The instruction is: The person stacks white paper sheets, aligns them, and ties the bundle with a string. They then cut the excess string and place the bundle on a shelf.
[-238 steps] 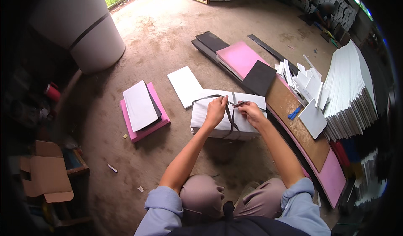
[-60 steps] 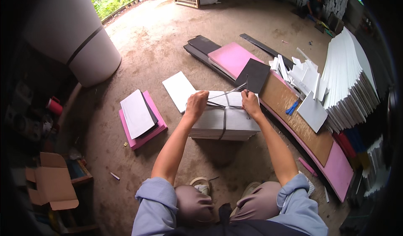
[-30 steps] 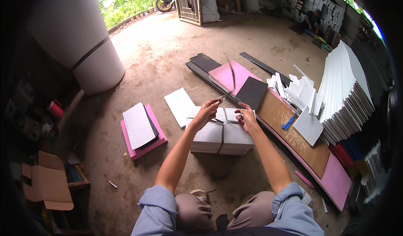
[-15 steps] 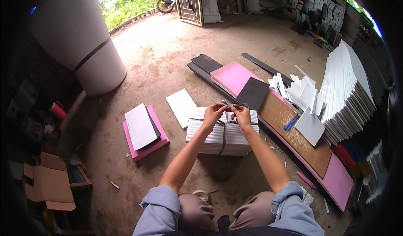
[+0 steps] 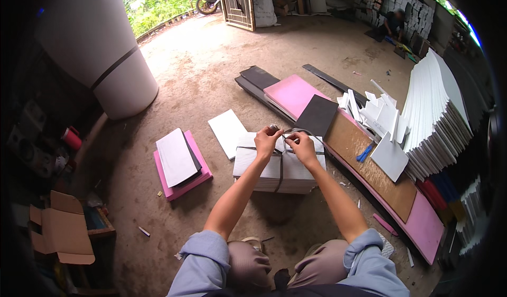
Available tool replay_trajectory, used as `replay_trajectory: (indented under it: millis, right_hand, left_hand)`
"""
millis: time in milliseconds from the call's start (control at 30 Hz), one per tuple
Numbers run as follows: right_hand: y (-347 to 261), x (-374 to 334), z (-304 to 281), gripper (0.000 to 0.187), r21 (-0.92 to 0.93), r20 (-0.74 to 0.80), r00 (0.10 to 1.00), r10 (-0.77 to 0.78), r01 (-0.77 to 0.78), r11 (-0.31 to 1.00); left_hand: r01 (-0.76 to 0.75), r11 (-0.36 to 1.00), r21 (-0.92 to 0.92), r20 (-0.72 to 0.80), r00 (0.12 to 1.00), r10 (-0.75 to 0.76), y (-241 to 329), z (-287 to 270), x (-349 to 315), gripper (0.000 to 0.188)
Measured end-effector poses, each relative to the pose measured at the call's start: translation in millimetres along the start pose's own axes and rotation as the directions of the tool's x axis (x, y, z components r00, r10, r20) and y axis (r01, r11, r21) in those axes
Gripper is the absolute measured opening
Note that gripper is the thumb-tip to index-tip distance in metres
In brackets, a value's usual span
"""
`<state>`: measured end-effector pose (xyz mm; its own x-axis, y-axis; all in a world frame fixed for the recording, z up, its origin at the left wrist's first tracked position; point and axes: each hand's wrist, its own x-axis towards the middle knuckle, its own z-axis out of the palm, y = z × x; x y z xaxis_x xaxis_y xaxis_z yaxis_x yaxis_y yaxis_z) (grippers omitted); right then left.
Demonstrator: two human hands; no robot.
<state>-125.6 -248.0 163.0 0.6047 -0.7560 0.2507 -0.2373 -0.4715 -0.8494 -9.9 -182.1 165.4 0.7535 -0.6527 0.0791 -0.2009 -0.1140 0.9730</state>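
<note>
On the floor before me lies a bundle of white foam-like sheets (image 5: 257, 171), stacked flat. A dark strap (image 5: 281, 173) runs around it both lengthwise and crosswise. Over the far part of the bundle, my left hand (image 5: 268, 140) pinches one strap end between thumb and fingers. My right hand (image 5: 301, 146) is closed on the strap a little to the right, where a dark loop curves above it. The straps cross between the two hands; fingers partly hide that spot, so whether a knot is there I cannot tell.
A loose white sheet (image 5: 228, 133) lies behind the bundle. To the left sits a pink stack (image 5: 206, 173) topped with white sheets. On the right, a long brown board (image 5: 388, 191) carries blue-handled scissors (image 5: 364, 154) and white offcuts (image 5: 377, 114). A person (image 5: 393, 25) crouches far right.
My hands have moved slightly apart. The right hand has turned over more, and a strap loop now shows above it. The bundle stays in place.
</note>
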Motion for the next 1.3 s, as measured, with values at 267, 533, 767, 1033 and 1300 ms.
replay_trajectory:
  millis: [267,533,767,1033,1300]
  right_hand:
    - [0,6,3,0.005,0.119,-0.067,0.995,-0.078,0.086,0.989]
    - [6,8,-2,0.015,0.099,0.038,0.999,0.004,-0.007,0.995]
    - [-7,9,-18,0.036,0.536,0.314,0.946,-0.083,-0.104,0.838]
    - [8,15,-61,0.026,0.638,0.261,0.945,0.196,-0.321,0.7]
    - [3,7,-22,0.029,-0.03,0.047,0.991,-0.121,0.123,0.992]
  left_hand:
    - [-0.255,0.956,0.142,0.165,0.959,0.231,2,-11,2,0.025]
    - [-0.293,0.956,-0.019,0.203,0.935,0.291,-4,-14,1,0.024]
    - [0.101,0.969,-0.224,0.224,0.973,-0.049,-2,-13,10,0.015]
    - [0.17,0.945,-0.281,0.164,0.978,-0.127,3,-11,11,0.017]
    - [0.072,0.936,-0.344,0.098,0.994,-0.041,16,4,7,0.021]
